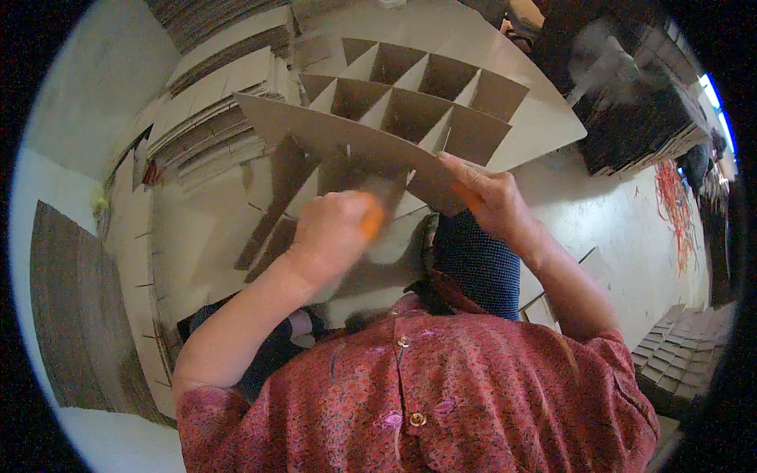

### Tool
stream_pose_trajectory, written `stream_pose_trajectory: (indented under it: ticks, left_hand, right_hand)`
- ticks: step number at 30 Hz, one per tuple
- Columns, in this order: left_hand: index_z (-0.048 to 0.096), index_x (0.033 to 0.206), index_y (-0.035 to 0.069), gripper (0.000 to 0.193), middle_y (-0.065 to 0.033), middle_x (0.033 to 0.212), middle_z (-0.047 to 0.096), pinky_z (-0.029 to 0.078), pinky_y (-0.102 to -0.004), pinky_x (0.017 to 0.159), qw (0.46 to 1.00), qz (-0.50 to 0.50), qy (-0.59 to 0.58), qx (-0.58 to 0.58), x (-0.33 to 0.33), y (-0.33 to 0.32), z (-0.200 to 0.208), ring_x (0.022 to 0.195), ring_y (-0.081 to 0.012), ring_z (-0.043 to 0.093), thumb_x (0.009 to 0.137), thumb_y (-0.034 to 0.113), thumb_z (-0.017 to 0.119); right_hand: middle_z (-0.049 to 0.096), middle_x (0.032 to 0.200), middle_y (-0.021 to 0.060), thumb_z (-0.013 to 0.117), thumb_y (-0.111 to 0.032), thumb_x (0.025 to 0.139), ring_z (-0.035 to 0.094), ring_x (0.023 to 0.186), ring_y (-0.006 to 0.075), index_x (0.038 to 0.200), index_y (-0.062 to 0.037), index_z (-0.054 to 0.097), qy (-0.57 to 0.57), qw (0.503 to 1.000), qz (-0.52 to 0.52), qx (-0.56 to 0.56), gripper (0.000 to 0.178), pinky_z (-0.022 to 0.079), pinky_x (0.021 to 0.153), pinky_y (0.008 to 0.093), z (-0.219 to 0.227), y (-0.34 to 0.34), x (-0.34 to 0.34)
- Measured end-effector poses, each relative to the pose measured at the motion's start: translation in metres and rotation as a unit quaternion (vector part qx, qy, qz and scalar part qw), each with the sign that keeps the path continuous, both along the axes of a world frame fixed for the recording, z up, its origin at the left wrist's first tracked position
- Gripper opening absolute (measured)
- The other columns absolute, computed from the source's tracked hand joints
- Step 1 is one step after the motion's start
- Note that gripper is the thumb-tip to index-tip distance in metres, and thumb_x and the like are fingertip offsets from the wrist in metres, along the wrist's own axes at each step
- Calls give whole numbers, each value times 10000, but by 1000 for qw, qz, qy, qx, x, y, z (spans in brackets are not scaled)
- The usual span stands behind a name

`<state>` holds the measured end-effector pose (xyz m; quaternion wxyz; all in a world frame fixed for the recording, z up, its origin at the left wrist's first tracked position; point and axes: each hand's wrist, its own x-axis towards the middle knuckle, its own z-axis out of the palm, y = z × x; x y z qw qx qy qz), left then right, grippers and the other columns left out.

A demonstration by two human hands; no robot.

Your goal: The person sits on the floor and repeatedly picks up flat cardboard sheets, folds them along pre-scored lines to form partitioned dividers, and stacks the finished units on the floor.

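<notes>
Table [544, 122] beneath, cardboard grid [339, 134] slants lengthwise to lower right; right hand [497, 201] pinches it, left hand's [331, 227] grip unclear.

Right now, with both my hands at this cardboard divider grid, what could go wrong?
The near cardboard strip, gripped at its right end by your right hand, could crease if pushed unevenly. Your left hand is blurred close to the cross strips, so it might knock one askew. The near strip's right end also seems to reach past the table, so pressing there might shift the whole divider grid.
</notes>
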<state>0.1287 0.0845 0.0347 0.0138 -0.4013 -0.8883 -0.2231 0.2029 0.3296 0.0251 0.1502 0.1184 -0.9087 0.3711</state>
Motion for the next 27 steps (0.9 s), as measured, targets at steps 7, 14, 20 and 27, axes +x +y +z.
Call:
stream_pose_trajectory:
  ticks: [7,14,20,27]
  left_hand:
    - [636,777,52,249,-116,749,595,471,-405,601,984,28,146,93,-19,-19,21,708,-312,584,758,296,677]
    - [642,936,40,342,-136,839,616,483,-401,662,979,136,155,8,-51,-54,17,783,-323,591,744,318,698]
    - [625,889,16,208,-194,797,625,477,-444,649,984,126,-23,-122,-45,-41,13,743,-373,606,758,174,654]
    - [637,871,26,204,-188,792,623,481,-427,645,996,85,-18,-25,-50,-39,7,739,-365,602,761,197,654]
  right_hand:
    - [610,1068,153,673,-70,747,595,973,318,1243,-59,503,52,985,-38,160,525,468,863,368,30,-2,-15]
    - [611,902,110,640,-110,743,558,929,278,1282,-56,439,171,951,32,255,577,406,858,426,54,-51,-73]
    - [586,731,167,547,-20,724,576,718,337,1273,-19,434,44,955,104,274,561,456,694,412,53,-50,-85]
    - [572,690,183,526,-10,722,577,685,359,1243,-14,470,58,961,88,257,524,459,666,435,38,-53,-92]
